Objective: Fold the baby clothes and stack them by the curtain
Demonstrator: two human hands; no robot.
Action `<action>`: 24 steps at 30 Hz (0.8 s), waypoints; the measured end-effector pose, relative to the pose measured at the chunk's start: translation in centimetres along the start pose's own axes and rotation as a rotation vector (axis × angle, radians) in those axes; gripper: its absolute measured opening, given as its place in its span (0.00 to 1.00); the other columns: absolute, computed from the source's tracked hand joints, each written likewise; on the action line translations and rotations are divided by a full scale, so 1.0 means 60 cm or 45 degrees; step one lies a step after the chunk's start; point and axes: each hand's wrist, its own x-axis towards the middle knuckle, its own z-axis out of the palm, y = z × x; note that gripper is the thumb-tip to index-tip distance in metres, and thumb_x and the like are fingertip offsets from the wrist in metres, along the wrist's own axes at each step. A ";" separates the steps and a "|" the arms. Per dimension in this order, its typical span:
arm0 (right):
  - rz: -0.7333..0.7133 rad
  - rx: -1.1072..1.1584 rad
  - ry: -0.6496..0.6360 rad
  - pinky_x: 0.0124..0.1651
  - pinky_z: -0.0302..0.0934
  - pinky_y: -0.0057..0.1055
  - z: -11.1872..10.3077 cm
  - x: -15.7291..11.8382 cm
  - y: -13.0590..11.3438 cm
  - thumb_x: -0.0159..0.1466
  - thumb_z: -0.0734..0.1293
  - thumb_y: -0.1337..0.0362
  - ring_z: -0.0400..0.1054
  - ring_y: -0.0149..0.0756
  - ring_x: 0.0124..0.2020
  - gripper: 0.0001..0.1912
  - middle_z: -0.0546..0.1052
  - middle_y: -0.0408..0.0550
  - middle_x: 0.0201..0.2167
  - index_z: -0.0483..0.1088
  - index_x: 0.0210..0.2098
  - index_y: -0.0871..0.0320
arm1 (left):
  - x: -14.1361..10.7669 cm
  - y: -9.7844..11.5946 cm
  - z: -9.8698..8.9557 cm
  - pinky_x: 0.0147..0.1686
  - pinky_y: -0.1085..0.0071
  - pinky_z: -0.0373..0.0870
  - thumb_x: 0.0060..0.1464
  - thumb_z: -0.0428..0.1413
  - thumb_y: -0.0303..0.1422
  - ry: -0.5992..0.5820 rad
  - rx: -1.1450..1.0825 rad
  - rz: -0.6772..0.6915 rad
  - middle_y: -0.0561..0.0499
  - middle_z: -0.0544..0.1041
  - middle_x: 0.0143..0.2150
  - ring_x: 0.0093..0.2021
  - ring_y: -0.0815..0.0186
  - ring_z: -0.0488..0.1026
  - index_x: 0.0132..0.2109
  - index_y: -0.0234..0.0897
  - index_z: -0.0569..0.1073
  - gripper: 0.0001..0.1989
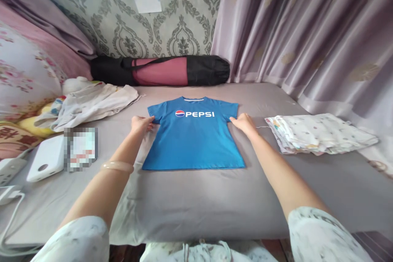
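Observation:
A blue T-shirt with a white PEPSI print lies flat, front side up, on the grey bed sheet. Its collar points away from me and its hem lies towards me. My left hand pinches the lower edge of the sleeve on the left. On the other side, my right hand grips the opposite sleeve at its lower edge between thumb and fingers. Both sleeves are spread outward.
Folded light patterned cloths lie stacked at the right. On the left are a crumpled white cloth, a white power bank, a blurred-out item and a power strip. A black and pink rolled bag lies along the wall.

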 end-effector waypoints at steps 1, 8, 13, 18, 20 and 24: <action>-0.006 -0.003 -0.011 0.39 0.63 0.33 0.001 0.001 0.000 0.63 0.63 0.50 0.74 0.49 0.45 0.23 0.79 0.64 0.39 0.77 0.41 0.64 | 0.004 -0.001 0.003 0.22 0.70 0.68 0.40 0.62 0.37 0.013 0.031 0.004 0.53 0.68 0.19 0.22 0.65 0.70 0.31 0.36 0.65 0.15; -0.091 -0.025 0.053 0.44 0.62 0.34 0.006 -0.003 0.005 0.66 0.61 0.54 0.71 0.48 0.49 0.20 0.77 0.63 0.46 0.74 0.45 0.63 | 0.006 -0.006 0.005 0.41 0.63 0.69 0.45 0.55 0.31 0.213 0.320 0.482 0.48 0.73 0.32 0.38 0.59 0.73 0.41 0.37 0.66 0.13; -0.114 -0.032 0.097 0.47 0.61 0.36 0.009 -0.007 0.012 0.67 0.60 0.55 0.70 0.49 0.50 0.21 0.76 0.64 0.48 0.72 0.49 0.64 | 0.008 -0.022 -0.004 0.48 0.62 0.67 0.50 0.52 0.30 0.177 0.468 0.650 0.47 0.74 0.37 0.42 0.58 0.73 0.43 0.38 0.65 0.12; -0.121 -0.046 0.114 0.45 0.61 0.34 0.017 0.008 0.017 0.68 0.59 0.56 0.71 0.47 0.48 0.19 0.76 0.63 0.45 0.72 0.46 0.64 | 0.011 -0.020 -0.003 0.48 0.64 0.67 0.51 0.51 0.30 0.197 0.443 0.602 0.47 0.74 0.38 0.42 0.60 0.73 0.45 0.38 0.65 0.12; -0.106 -0.037 0.134 0.44 0.61 0.34 0.023 0.014 0.017 0.68 0.59 0.56 0.72 0.47 0.46 0.19 0.76 0.63 0.43 0.72 0.45 0.64 | 0.011 -0.019 0.000 0.48 0.64 0.67 0.52 0.50 0.30 0.207 0.429 0.621 0.47 0.74 0.39 0.42 0.60 0.73 0.46 0.38 0.66 0.12; -0.077 -0.016 0.169 0.43 0.61 0.33 0.028 0.015 0.014 0.69 0.58 0.55 0.72 0.46 0.45 0.20 0.76 0.63 0.42 0.71 0.46 0.65 | 0.013 -0.024 0.001 0.48 0.64 0.66 0.53 0.49 0.30 0.190 0.474 0.672 0.45 0.74 0.40 0.44 0.60 0.72 0.45 0.36 0.66 0.11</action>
